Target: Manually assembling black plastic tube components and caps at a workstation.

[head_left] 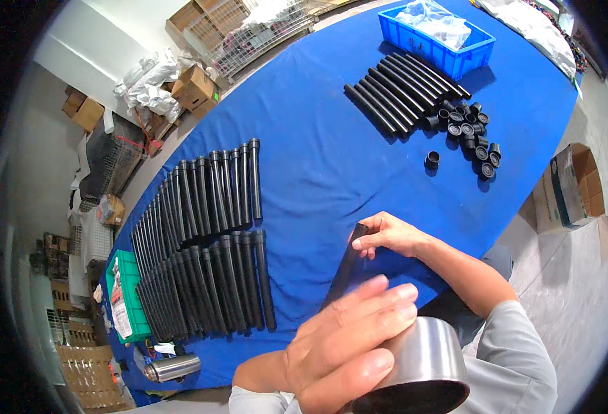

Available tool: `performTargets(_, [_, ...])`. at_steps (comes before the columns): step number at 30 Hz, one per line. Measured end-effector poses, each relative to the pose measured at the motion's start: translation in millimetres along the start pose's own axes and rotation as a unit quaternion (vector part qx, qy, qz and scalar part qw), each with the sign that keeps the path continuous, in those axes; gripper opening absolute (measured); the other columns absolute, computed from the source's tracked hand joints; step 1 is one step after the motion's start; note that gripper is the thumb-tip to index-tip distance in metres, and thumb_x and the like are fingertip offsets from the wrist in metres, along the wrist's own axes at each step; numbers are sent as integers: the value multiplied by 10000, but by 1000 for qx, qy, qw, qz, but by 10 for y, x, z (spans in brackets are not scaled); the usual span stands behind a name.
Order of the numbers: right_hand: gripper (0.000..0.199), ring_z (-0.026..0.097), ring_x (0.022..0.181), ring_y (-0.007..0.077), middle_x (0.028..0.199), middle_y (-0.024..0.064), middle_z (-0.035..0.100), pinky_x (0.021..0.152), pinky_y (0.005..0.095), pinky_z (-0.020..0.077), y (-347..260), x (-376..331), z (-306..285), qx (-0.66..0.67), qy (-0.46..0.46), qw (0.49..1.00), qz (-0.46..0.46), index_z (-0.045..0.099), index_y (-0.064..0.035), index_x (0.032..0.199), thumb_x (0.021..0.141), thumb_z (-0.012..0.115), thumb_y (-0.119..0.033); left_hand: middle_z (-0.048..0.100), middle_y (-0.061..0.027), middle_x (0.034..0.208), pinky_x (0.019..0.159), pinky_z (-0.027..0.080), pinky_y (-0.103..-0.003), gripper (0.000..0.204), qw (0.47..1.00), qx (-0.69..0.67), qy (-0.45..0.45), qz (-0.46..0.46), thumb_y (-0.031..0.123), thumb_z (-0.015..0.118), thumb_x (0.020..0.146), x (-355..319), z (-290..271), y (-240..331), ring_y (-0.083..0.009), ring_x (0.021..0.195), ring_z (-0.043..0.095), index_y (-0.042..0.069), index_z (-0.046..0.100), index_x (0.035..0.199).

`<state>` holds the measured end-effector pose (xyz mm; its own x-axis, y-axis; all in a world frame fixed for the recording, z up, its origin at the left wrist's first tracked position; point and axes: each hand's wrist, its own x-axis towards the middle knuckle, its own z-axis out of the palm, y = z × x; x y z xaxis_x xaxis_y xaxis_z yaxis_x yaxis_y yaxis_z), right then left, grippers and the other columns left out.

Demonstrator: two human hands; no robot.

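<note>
- Head view: right hand (386, 237) pinched the top end of a black tube (347, 265), fingers curled round it, tube slanting down toward the left hand.
- Left hand (345, 345) lay flat on a heavy steel cylinder (421, 369), fingers spread narrow over its top and side; lower end of the tube was hidden behind that hand, so contact between tube and cylinder could not be told.
- Tube was near the table's (317, 159) front edge, over the blue cloth, just right of the finished rows.
- Done, by my read: two long rows of capped tubes (204, 241) laid side by side on the person's left, each with a thicker end piece; that pile looked far bigger than what was left.
- Left to do, by my read: a small batch of bare tubes (397, 93) at the far side, touching each other, with a cluster of loose black caps (469, 134) just beside them and one stray cap (432, 160) apart.
- Blue bin (435, 41) with a plastic bag sat behind the bare tubes.
- Green crate (130, 297) and a small metal canister (173, 368) sat off the table's left end; cardboard boxes (193, 86) beyond.
</note>
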<state>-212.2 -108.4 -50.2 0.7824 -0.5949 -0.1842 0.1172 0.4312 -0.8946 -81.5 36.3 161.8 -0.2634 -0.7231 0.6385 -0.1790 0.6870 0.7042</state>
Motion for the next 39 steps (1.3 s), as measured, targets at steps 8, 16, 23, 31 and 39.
performTargets(8, [212,606,701,94,786,29,659,616,241,491,-45,-18,6,-7,10,1000,8,686,-31,933,849,736,-218,626,-230,1041,741,609,-284,388,965,-41,249,76,146,669,870,219,484,129,-277,877,685,26,432,1152])
performTargets(16, [224,621,724,112,816,39,663,629,255,505,-37,-1,6,1,12,1000,14,681,-11,958,839,734,-194,548,-284,1200,900,550,-363,301,921,-133,341,131,127,598,913,358,723,175,-274,1006,642,76,443,1166])
performTargets(23, [246,646,737,126,817,50,670,640,256,519,-40,-17,26,14,12,1000,17,674,0,985,827,748,-173,492,-312,1290,984,489,-400,400,937,-209,253,117,141,592,912,123,434,77,-332,1145,565,115,454,1287])
performTargets(31, [225,642,741,123,818,44,669,647,256,512,16,11,-16,-4,9,1000,17,677,-7,979,842,737,-176,483,-314,1298,984,483,-421,447,952,-233,99,172,131,607,898,168,58,79,-359,1159,550,109,451,1316])
performTargets(39, [202,618,725,108,818,39,672,643,250,499,-24,-8,18,-14,5,1000,5,684,-17,958,862,713,-193,493,-313,1175,848,549,-521,482,973,-154,149,87,172,663,876,141,144,94,-466,968,615,77,381,1254])
